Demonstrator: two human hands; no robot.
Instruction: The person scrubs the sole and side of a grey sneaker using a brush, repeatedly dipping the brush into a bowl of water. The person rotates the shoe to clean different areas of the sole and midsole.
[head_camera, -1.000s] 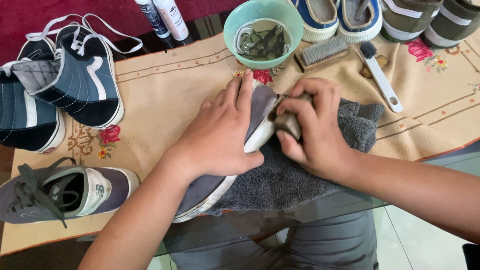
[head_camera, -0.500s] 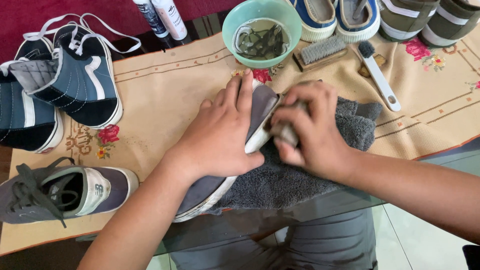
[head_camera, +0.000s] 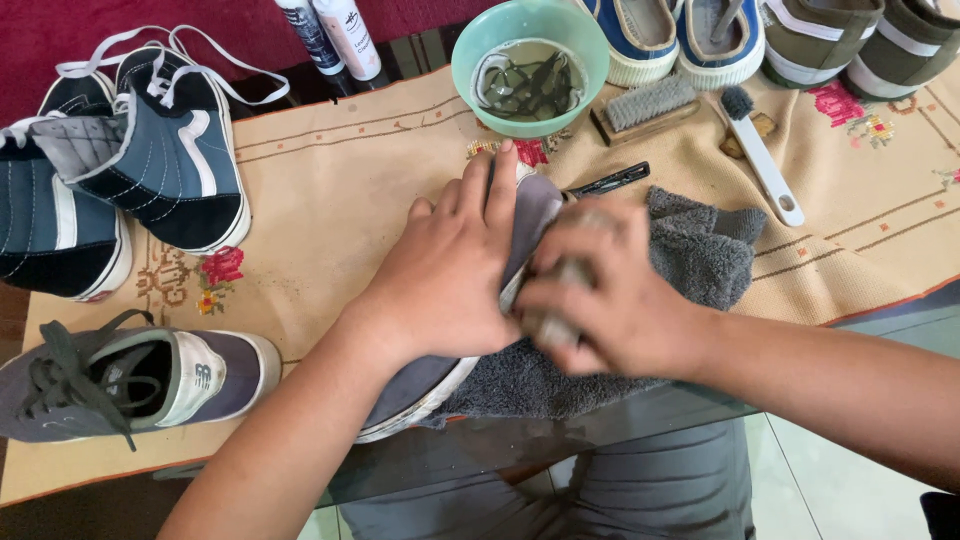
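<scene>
A grey sneaker (head_camera: 425, 385) lies on its side on a dark grey towel (head_camera: 700, 255) at the table's front edge. My left hand (head_camera: 450, 275) lies flat on its upper and holds it down. My right hand (head_camera: 610, 295) is blurred and pressed against the white sole edge, its fingers closed on a small object that I cannot make out. A thin black tool (head_camera: 610, 180) pokes out just beyond my right hand.
A green bowl (head_camera: 470, 65) of water holds dark laces. A scrub brush (head_camera: 645, 105) and a white-handled brush (head_camera: 765, 160) lie behind the towel. Blue high-top shoes (head_camera: 170, 165) and a laced grey sneaker (head_camera: 130, 380) sit left. Two bottles (head_camera: 330, 35) and more shoes (head_camera: 680, 35) line the back.
My right hand has slid along the sole edge toward me, now blurred with motion. My left hand stays pressed on the sneaker.
</scene>
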